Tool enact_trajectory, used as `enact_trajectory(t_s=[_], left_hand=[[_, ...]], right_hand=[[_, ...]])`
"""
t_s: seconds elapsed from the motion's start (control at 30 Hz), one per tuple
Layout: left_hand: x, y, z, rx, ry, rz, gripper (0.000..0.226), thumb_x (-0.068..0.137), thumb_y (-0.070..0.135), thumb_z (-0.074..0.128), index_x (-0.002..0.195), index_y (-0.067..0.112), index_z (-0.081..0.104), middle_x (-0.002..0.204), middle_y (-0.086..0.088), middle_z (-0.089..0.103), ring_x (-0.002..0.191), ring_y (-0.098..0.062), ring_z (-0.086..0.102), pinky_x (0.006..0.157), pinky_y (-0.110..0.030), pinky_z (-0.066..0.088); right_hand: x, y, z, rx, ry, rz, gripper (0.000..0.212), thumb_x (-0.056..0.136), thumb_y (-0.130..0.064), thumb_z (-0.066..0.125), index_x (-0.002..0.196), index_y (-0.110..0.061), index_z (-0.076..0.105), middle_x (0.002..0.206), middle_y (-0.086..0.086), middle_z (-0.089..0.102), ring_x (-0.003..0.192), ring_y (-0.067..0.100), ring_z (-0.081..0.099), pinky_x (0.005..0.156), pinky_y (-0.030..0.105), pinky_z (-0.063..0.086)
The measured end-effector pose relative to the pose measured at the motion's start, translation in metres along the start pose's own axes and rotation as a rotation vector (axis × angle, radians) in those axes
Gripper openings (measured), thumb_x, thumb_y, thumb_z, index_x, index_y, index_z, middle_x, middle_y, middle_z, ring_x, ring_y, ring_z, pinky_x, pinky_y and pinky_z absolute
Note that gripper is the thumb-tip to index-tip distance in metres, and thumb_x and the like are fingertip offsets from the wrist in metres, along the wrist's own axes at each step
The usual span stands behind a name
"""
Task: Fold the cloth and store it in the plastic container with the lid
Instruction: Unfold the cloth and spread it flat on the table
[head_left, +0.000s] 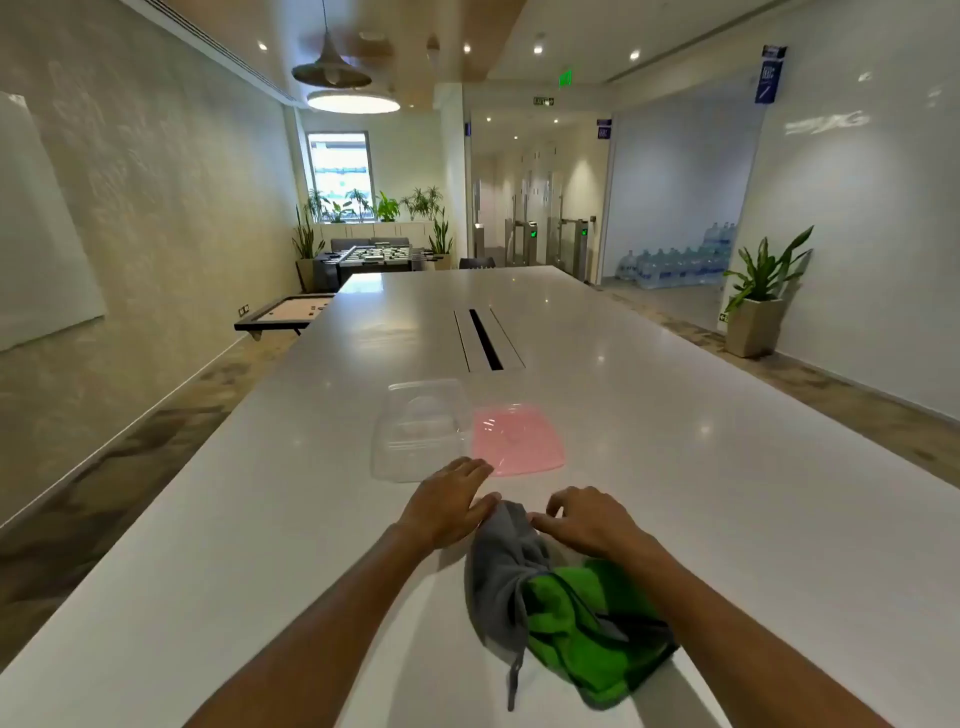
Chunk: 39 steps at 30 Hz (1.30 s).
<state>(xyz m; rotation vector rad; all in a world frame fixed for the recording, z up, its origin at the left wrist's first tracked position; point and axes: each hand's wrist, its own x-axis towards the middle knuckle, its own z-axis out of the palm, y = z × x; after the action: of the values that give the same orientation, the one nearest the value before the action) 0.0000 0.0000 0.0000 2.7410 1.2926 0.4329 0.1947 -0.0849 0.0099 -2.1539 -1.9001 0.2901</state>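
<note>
A crumpled grey cloth (501, 566) lies on the white table (260, 545) near its front edge, with a green cloth (587, 623) bunched against its right side. My left hand (449, 501) rests with fingers spread at the grey cloth's far left corner. My right hand (584, 517) hovers with curled fingers at the cloth's far right corner, fingertips touching the fabric. Just beyond my hands stands the clear plastic container (421, 431), empty and uncovered. Its pink lid (517, 439) lies flat on the table to its right.
A cable slot (485, 340) runs along the table's middle, beyond the container. The table's left edge drops to the floor. Potted plants, water bottles and a foosball table stand far off in the room.
</note>
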Motion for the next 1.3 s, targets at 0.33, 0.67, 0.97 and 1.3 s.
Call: enact_trajectory(t_s=[0.33,0.67,0.97,1.3], left_hand=[[-0.006,0.006,0.026,-0.295,-0.031,-0.148,0.040,0.091,0.052,0.039,0.079,0.021,0.061,0.085,0.002,0.063,0.078,-0.016,0.058,0.066,-0.025,0.039],[-0.010,0.010,0.039,-0.592,0.039,-0.218,0.023,0.086,0.034,0.057,0.085,0.015,0.071,0.098,0.001,0.070,0.089,-0.015,0.063,0.079,-0.026,0.051],[0.005,0.019,0.013,-0.668,-0.067,-0.123,0.037,0.085,0.018,0.062,0.122,0.021,0.061,0.126,0.001,0.062,0.111,-0.015,0.057,0.092,-0.026,0.048],[0.011,0.034,-0.021,-0.661,-0.275,0.133,0.028,0.080,0.004,0.060,0.103,0.015,0.072,0.129,0.002,0.062,0.119,-0.016,0.053,0.102,-0.032,0.039]], right_hand=[[-0.007,-0.009,0.018,0.178,-0.067,0.083,0.056,0.066,-0.064,0.051,0.080,-0.014,0.072,0.075,0.004,0.071,0.069,0.018,0.064,0.064,0.031,0.051],[-0.010,-0.015,0.025,0.336,-0.121,0.077,0.009,0.073,-0.016,0.060,0.071,-0.020,0.068,0.073,-0.004,0.065,0.074,0.016,0.060,0.063,0.027,0.047],[-0.017,-0.019,0.016,0.634,-0.033,0.051,0.014,0.067,-0.003,0.057,0.069,-0.013,0.067,0.071,0.007,0.070,0.068,0.022,0.069,0.074,0.041,0.058],[-0.026,-0.030,-0.012,1.032,0.113,0.005,0.023,0.082,0.004,0.053,0.074,-0.014,0.065,0.070,0.005,0.067,0.058,0.012,0.059,0.065,0.030,0.054]])
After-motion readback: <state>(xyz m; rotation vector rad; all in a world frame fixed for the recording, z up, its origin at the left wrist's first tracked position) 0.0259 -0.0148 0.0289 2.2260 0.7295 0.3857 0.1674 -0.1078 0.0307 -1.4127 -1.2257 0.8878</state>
